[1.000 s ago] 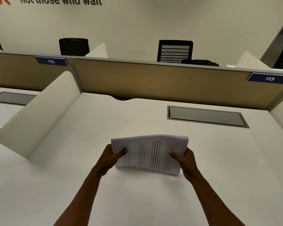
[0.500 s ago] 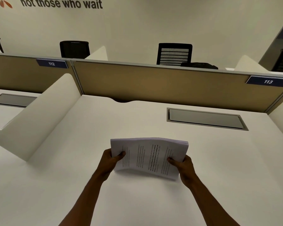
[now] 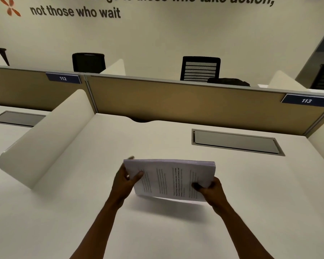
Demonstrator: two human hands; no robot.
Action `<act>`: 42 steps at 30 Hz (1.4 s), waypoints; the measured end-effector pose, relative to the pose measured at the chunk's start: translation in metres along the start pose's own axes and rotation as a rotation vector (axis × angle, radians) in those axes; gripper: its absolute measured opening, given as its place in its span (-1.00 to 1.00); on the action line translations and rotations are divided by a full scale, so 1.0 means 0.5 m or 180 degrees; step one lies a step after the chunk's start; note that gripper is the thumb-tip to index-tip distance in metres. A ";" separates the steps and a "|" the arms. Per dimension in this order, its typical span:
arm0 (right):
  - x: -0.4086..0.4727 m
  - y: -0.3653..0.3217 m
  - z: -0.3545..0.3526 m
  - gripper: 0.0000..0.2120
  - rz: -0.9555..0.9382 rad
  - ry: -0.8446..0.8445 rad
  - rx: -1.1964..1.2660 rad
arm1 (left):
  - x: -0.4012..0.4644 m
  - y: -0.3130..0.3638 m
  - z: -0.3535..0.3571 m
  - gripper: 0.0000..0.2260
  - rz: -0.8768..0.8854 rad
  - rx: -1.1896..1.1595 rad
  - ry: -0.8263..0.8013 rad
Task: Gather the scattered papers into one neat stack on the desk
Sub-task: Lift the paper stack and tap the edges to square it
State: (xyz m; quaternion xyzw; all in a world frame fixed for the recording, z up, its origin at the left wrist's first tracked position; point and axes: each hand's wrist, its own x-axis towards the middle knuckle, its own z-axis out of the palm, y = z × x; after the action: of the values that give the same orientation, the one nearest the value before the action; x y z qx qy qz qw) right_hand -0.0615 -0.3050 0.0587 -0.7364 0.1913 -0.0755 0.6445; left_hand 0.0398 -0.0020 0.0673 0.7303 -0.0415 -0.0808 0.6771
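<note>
A thick stack of printed white papers (image 3: 172, 179) is held tilted above the white desk (image 3: 157, 230), its top edge raised toward the partition. My left hand (image 3: 124, 182) grips the stack's left edge, thumb on the printed face and fingers behind. On the lower right corner my right hand (image 3: 211, 189) holds it the same way. The stack casts a shadow on the desk under its lower edge. No loose sheets lie elsewhere on the desk.
A curved white side divider (image 3: 45, 139) bounds the desk on the left. A tan back partition (image 3: 185, 101) with a "113" label runs across the far edge. A grey cable hatch (image 3: 236, 142) is set in the desk at the back right. Black chairs stand beyond.
The stack has tipped up a little more, its lower edge lifted off the desk. My left fingers have shifted higher along the left edge. The camera has tilted upward.
</note>
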 end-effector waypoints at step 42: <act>-0.005 -0.062 0.087 -0.76 -0.0158 0.0320 0.0921 | -0.007 0.034 0.091 -0.89 -0.0065 -0.0312 0.0076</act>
State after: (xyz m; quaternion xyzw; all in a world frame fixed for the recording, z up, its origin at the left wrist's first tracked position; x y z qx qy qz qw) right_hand -0.0426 -0.2609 0.0827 -0.6357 0.1922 -0.1549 0.7314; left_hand 0.0292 -0.0476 0.0814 0.6975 -0.0220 -0.0809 0.7116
